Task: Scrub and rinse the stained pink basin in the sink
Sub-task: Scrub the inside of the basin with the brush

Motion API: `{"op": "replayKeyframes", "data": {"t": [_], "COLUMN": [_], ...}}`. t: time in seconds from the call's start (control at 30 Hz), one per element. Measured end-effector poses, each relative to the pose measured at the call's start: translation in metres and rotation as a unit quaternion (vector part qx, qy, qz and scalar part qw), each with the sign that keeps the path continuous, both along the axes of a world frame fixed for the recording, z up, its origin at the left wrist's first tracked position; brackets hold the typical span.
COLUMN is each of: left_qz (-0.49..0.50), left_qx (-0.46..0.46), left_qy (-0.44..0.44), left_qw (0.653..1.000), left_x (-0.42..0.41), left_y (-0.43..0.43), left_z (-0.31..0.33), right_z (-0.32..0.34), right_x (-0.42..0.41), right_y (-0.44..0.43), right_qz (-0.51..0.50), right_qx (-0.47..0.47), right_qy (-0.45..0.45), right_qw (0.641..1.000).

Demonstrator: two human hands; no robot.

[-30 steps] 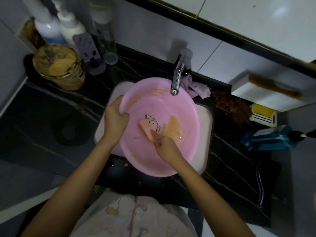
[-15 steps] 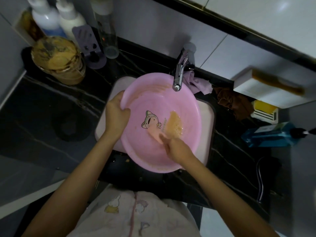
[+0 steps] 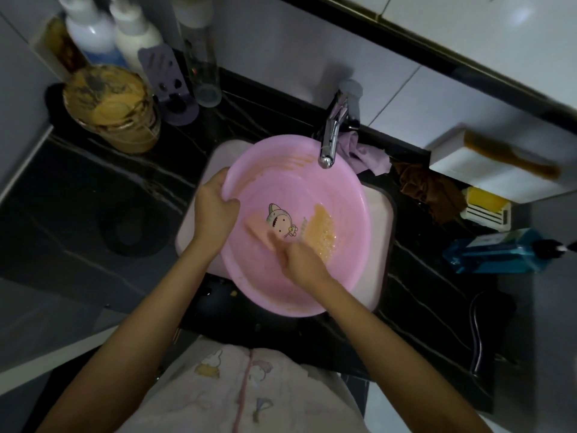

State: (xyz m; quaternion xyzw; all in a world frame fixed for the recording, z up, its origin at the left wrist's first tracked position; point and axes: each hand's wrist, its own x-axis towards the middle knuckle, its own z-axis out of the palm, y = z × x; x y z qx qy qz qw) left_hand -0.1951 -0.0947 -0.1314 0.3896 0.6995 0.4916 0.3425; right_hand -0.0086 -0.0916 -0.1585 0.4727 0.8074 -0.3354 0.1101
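The pink basin (image 3: 340, 195) lies tilted in the white sink (image 3: 379, 245), under the chrome tap (image 3: 331, 135). A cartoon figure (image 3: 279, 220) is printed on its bottom. Orange stain marks its upper wall (image 3: 299, 160), and foamy orange liquid (image 3: 321, 234) pools at the right. My left hand (image 3: 215, 210) grips the basin's left rim. My right hand (image 3: 296, 257) is inside the basin and holds a pinkish-orange sponge (image 3: 256, 228) against the bottom; the sponge and fingers are blurred.
A stained tub (image 3: 109, 107), two white bottles (image 3: 109, 32), a purple holder (image 3: 168, 85) and a clear tube stand on the black counter at back left. A purple rag (image 3: 368, 151), brown cloth (image 3: 427, 189), soap dish (image 3: 487, 207) and blue bottle (image 3: 496, 251) lie to the right.
My right hand has swept the sponge left across the basin's bottom, uncovering the cartoon figure. The left hand keeps its hold on the rim. The camera view shifted slightly.
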Motion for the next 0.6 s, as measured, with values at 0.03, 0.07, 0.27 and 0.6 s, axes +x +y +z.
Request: {"op": "replayKeyframes", "data": {"t": [0.03, 0.07, 0.27, 0.6], "left_qz": [-0.003, -0.005, -0.009, -0.002], "left_qx": [0.001, 0.002, 0.013, 0.003], "left_qy": [0.0, 0.0, -0.004, -0.008], "left_qw": [1.0, 1.0, 1.0, 1.0], "left_x": [0.0, 0.0, -0.001, 0.001], "left_y": [-0.001, -0.001, 0.001, 0.0], "left_z": [0.0, 0.001, 0.007, 0.004], "right_z": [-0.004, -0.004, 0.007, 0.032], "right_x": [0.004, 0.011, 0.066, 0.081], "right_y": [0.014, 0.023, 0.029, 0.022], "right_qz": [-0.045, -0.082, -0.059, -0.017], "right_qx": [0.011, 0.016, 0.025, -0.122], "right_qy": [-0.013, -0.033, -0.152, -0.253], "right_qw": [0.999, 0.996, 0.986, 0.96]}}
